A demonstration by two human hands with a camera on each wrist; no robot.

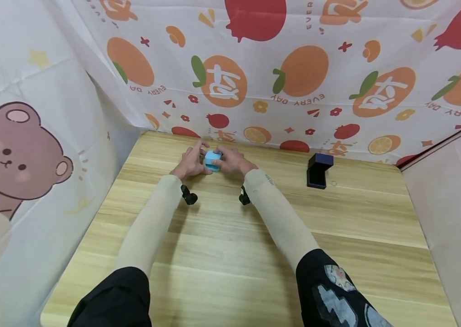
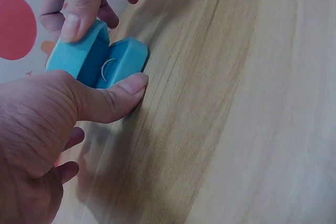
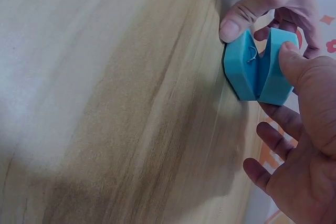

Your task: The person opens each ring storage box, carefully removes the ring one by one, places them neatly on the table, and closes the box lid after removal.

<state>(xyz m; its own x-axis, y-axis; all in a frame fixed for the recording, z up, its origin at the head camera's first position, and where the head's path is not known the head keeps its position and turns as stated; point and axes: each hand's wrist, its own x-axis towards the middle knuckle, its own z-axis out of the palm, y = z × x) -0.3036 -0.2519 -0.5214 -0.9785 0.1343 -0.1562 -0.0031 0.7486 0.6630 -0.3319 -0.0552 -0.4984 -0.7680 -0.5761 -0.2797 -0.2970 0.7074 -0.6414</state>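
A light blue ring box sits partly open at the back of the table, between both hands. Inside, a thin silvery ring stands in the slot of the base. My left hand holds the base, its thumb along the front side. On the raised lid, the thumb of my right hand presses from above while its index finger reaches behind. The other right fingers are spread loosely beside the box.
A dark navy ring box stands with its lid up at the right rear of the wooden table. Beside it lies a small ring-shaped thing. Fruit-printed cloth hangs along the back edge, and pale sheets enclose both sides.
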